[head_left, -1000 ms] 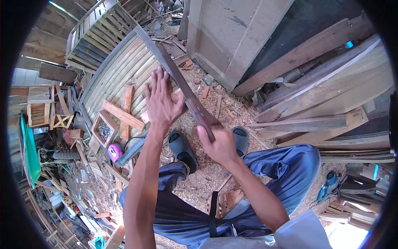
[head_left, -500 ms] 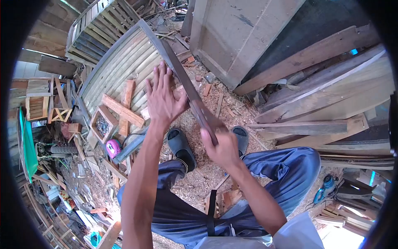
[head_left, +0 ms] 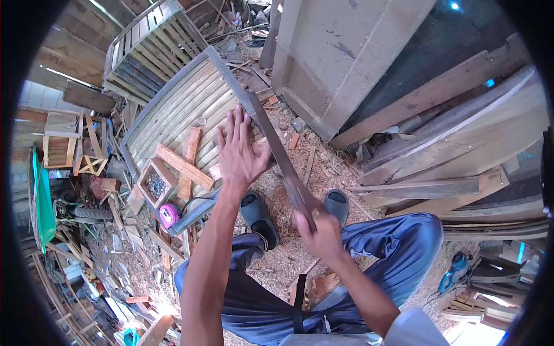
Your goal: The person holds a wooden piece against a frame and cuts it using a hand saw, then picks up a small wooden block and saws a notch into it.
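Observation:
My left hand (head_left: 239,155) lies flat with fingers stretched out, pressing on a short piece of wood (head_left: 216,171) at the right edge of the slatted bench (head_left: 179,106). Most of that piece is hidden beneath the palm. A handsaw (head_left: 277,141) runs along this edge, just right of my left thumb, its blade pointing away from me. My right hand (head_left: 323,235) is closed around its handle, above the floor between my knees. On the bench are two crossed wood strips (head_left: 187,164), a small wooden box (head_left: 156,183) of small metal pieces and a pink tape measure (head_left: 169,214).
Sawdust and offcuts cover the floor (head_left: 300,230) around my sandals. A slatted crate (head_left: 156,49) stands behind the bench. A door panel (head_left: 329,63) and stacked boards (head_left: 450,138) lean on the right. A blue power tool (head_left: 453,270) lies at lower right.
My right hand has drawn the saw slightly back toward me. My left hand keeps its place on the wood. The whole view has shifted, so the scene sits lower and further right.

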A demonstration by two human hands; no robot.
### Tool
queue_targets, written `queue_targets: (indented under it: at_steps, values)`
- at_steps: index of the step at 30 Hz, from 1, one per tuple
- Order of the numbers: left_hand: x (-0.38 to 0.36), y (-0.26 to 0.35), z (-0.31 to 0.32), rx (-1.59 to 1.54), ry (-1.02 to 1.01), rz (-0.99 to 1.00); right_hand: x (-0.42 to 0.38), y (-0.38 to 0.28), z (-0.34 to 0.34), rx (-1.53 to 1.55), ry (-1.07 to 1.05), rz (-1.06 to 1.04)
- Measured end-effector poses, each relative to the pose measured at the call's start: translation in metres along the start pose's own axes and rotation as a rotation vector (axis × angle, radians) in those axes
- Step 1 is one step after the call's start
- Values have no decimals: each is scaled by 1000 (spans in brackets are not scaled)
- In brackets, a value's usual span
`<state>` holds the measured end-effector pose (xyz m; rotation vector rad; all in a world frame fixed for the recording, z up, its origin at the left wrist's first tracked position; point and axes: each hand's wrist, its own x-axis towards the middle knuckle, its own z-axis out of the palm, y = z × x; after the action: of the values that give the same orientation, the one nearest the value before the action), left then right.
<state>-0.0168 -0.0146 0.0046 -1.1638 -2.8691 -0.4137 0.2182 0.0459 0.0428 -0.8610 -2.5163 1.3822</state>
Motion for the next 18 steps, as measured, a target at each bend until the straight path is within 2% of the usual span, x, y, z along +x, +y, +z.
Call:
queue_targets:
  at_steps: [2, 4, 6, 8, 11, 12, 14, 16, 18]
  values:
    - [0, -3, 0, -5, 12, -19, -40, 11, -5, -5, 138, -161]
    - [-2, -3, 4, -22, 6, -29, -27, 7, -1, 57, 172, -223]
    - [-4, -2, 5, 5, 24, -16, -8, 18, 10, 2, 78, -151]
    - [-2, -6, 8, 30, 53, 19, 47, 0, 22, -11, 102, -98]
    - [0, -7, 8, 12, 39, 21, 47, -11, 10, -60, 113, -105]
    - [0, -3, 4, -31, 46, 6, 26, -7, 4, -36, 42, -28]
    - [1, 3, -1, -53, 43, -22, -24, 8, -5, -35, 103, -14]
    - [0, 4, 0, -49, 69, -25, -66, 31, -16, -114, -43, 361]
    - [-3, 7, -1, -63, 50, -27, -76, 47, -16, -114, 29, 398]
